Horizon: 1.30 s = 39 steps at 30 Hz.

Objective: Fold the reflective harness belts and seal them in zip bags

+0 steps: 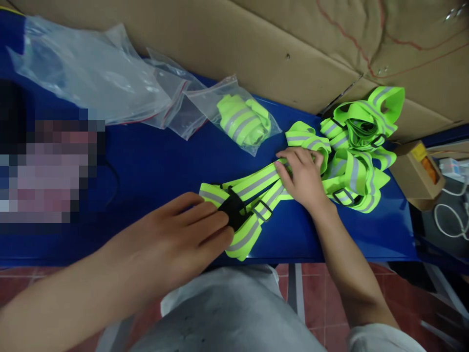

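Note:
A neon yellow-green reflective harness (256, 182), with grey stripes and black fittings, lies stretched across the table edge. My left hand (194, 230) is closed on its near end, by a black piece (233, 210) whose kind I cannot make out; the fingertips are partly hidden. Farther along the straps, my right hand (303, 177) has its fingers curled over the bundled webbing, thumb pressed against it. A black strap slider (262, 210) shows between the two hands. More reflective straps (361, 127) lie in a loose heap beyond and right of my right hand.
A clear zip bag (252, 124) holds a rolled reflective harness. Several flat plastic bags (110, 73) lie along the back left of the blue table (154, 166). Cardboard (256, 39) stands behind. At right are a small carton (417, 171) and white cable (450, 220). A blurred patch covers the left.

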Each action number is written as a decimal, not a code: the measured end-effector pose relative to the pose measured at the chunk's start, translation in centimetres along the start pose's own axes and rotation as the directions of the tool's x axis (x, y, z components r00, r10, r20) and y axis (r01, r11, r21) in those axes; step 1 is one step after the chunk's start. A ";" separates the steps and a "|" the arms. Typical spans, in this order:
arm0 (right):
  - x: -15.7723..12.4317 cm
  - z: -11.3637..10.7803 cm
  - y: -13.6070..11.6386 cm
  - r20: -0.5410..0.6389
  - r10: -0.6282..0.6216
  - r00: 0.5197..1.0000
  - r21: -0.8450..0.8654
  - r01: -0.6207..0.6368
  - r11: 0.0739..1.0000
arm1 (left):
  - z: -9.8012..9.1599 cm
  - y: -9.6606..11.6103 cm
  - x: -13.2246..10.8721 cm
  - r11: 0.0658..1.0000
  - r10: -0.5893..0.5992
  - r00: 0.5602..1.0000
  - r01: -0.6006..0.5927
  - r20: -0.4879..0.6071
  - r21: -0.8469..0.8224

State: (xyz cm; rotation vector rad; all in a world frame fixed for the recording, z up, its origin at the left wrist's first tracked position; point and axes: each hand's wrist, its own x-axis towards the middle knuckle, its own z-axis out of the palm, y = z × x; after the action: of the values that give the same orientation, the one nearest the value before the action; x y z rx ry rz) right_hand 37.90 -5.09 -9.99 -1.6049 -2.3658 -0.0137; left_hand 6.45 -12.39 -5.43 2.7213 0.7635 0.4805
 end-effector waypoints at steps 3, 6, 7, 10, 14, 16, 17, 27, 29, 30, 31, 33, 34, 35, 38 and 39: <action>-0.1 0.0 0.1 -0.008 -0.015 1.000 -0.005 0.015 1.000 | -0.2 -0.6 1.5 0.988 0.123 0.992 -0.121 -0.016 0.091; -0.2 0.0 0.2 -0.017 -0.039 0.999 -0.017 0.039 0.999 | 0.4 -1.5 3.4 0.983 0.128 0.988 -0.137 0.082 0.125; -0.2 0.0 0.2 -0.016 -0.046 0.999 -0.024 0.046 0.999 | 0.6 -1.8 3.9 0.983 0.137 0.983 -0.150 0.124 0.107; -0.3 -0.1 0.2 -0.010 -0.069 0.998 -0.040 0.068 0.997 | 1.0 -2.4 4.8 0.990 0.128 0.972 -0.138 0.197 0.036; -0.3 -0.2 0.1 -0.052 -0.091 0.995 -0.075 0.087 0.993 | 0.7 -2.8 4.9 0.997 0.076 0.962 -0.071 0.263 -0.027; -0.4 -0.7 -0.2 -0.164 -0.094 0.982 -0.089 0.080 0.993 | 0.5 -2.9 4.8 0.999 0.046 0.957 -0.042 0.286 -0.021; -0.5 -1.0 -0.5 -0.241 -0.100 0.965 -0.082 0.083 0.993 | 0.4 -2.9 4.8 0.999 0.037 0.957 -0.036 0.288 -0.010; -2.5 -3.5 -6.2 -0.418 -0.530 0.738 0.113 0.621 0.776 | 2.2 -5.5 8.3 0.999 0.052 0.993 -0.051 -0.108 0.014; -2.5 -3.0 -6.3 -0.351 -0.548 0.759 0.087 0.609 0.788 | 2.9 -6.2 8.3 1.000 -0.005 0.983 0.008 -0.183 0.016; -2.4 -2.8 -6.2 -0.335 -0.534 0.776 0.074 0.587 0.806 | 3.2 -6.4 8.1 0.999 -0.030 0.980 0.037 -0.199 0.027; -2.3 -2.7 -6.0 -0.326 -0.505 0.799 0.063 0.551 0.832 | 3.5 -6.4 7.9 0.997 -0.051 0.978 0.061 -0.200 0.043; -2.0 -2.7 -5.5 -0.303 -0.422 0.855 0.040 0.454 0.890 | 3.9 -6.4 7.6 0.992 -0.071 0.979 0.089 -0.191 0.087; -1.9 -2.8 -5.3 -0.279 -0.382 0.881 0.022 0.403 0.915 | 4.1 -6.2 7.5 0.990 -0.069 0.979 0.091 -0.191 0.112; -1.8 -2.8 -5.2 -0.245 -0.348 0.905 -0.003 0.358 0.934 | 4.2 -6.0 7.4 0.987 -0.058 0.980 0.085 -0.189 0.138; -1.6 -2.9 -4.8 -0.126 -0.286 0.950 -0.092 0.276 0.957 | 4.5 -5.5 7.3 0.981 -0.009 0.982 0.045 -0.186 0.189; -1.6 -2.9 -4.7 -0.088 -0.272 0.958 -0.119 0.261 0.958 | 4.6 -5.3 7.2 0.980 -0.003 0.982 0.040 -0.188 0.193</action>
State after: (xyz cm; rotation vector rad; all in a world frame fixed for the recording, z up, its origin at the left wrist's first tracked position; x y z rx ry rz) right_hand 34.79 -8.79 -6.87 -1.2799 -2.5178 -0.2756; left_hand 11.63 -4.84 -9.68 2.8745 0.9326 0.6990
